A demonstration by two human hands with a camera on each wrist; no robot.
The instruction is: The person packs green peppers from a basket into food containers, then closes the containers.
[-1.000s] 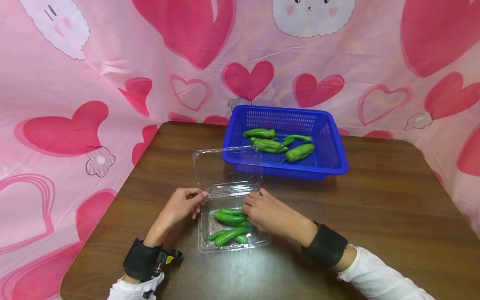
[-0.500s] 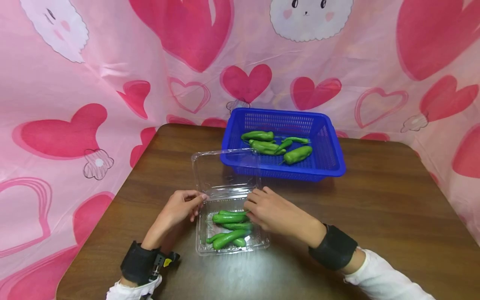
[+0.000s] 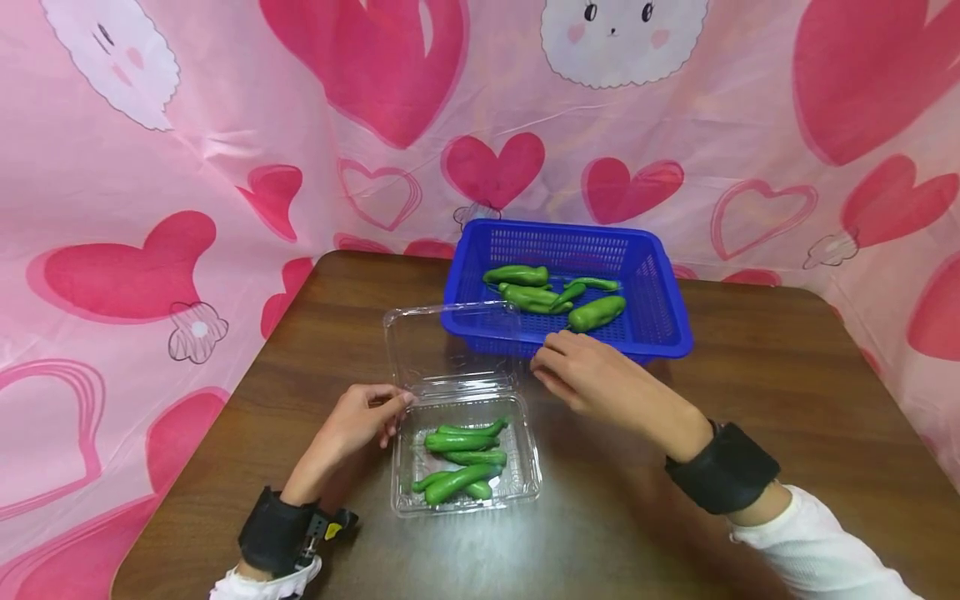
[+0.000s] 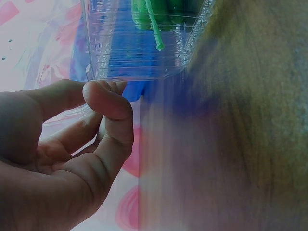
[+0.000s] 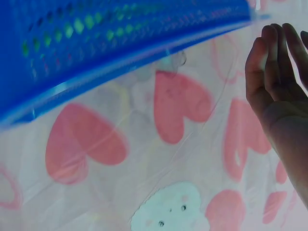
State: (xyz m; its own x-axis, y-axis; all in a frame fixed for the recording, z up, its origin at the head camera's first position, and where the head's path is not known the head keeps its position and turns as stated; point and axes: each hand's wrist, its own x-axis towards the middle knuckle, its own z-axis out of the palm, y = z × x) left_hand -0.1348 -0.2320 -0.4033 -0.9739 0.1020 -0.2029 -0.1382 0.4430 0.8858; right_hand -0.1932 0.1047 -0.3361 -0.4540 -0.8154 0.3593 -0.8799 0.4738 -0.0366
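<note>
A clear plastic clamshell box (image 3: pixel 528 479) stands on the table with its lid (image 3: pixel 450 346) raised at the back. Several slim green peppers (image 3: pixel 457 483) lie inside it. At the left hinge corner my left hand (image 3: pixel 363 421) pinches the box's rim between thumb and fingers; in the left wrist view the thumb (image 4: pixel 108 101) meets the box edge. My right hand (image 3: pixel 603 379) hovers in front of the blue basket (image 3: pixel 681 333), with loosely bent fingers and nothing visible in them. The right wrist view shows those fingers (image 5: pixel 269 62) beside the basket's rim.
The basket holds several larger green peppers (image 3: pixel 597 313) and stands at the back of the brown wooden table (image 3: pixel 787 400). The raised lid overlaps its front left corner in the head view. A pink heart-patterned cloth (image 3: pixel 300 100) hangs behind and at the sides.
My right hand has left the peppers in the clamshell and moved right and up toward the basket. The peppers' right ends now show. My left hand stays at the box's corner.
</note>
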